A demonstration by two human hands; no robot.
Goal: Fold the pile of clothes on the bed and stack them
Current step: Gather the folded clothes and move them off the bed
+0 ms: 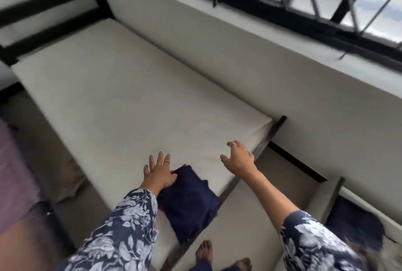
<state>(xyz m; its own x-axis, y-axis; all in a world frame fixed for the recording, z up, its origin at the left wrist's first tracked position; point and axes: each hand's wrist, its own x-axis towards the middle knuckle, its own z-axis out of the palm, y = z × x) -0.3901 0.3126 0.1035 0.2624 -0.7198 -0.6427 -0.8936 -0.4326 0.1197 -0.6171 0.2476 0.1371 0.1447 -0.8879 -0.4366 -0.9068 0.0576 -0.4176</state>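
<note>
a person in floral sleeves [121,227] is standing at the near corner of a bare mattress [113,87], both arms reaching forward over it. a folded navy garment [189,201] is lying on that corner, its fabric smooth and dark, with a sliver of red showing at its far and left edges (what the red belongs to is unclear). the left hand [157,172] is spreading flat, fingers splayed, its heel resting at the garment's far edge. the right hand [239,157] is hovering loose and empty above the mattress edge, fingers curled, well clear of the garment. bare feet [204,253] are showing below.
</note>
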